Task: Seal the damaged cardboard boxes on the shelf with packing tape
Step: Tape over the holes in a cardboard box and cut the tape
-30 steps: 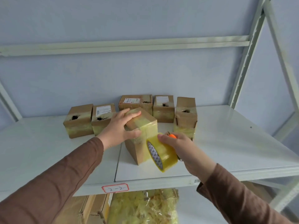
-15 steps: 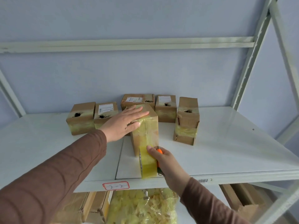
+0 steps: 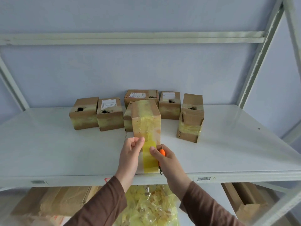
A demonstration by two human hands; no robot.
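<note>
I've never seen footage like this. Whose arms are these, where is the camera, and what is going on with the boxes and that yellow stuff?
There is no machine here: a person wears a wide-angle camera on the head, so you look forward and down along their own brown-sleeved arms.

They stand at a pale metal shelf. At its back stand several small cardboard boxes, some with dark torn holes, such as the leftmost box. In front of them is the box being sealed, already wrapped in yellowish packing tape.

A tape strip runs from that box down to the tape roll. The left hand pinches the strip's edge with its fingers. The right hand holds the roll, thumb on the tape, along with an orange tool that is mostly hidden, so I cannot tell what it is.

Below the shelf lie bigger cartons and a bag of yellowish material.
</note>
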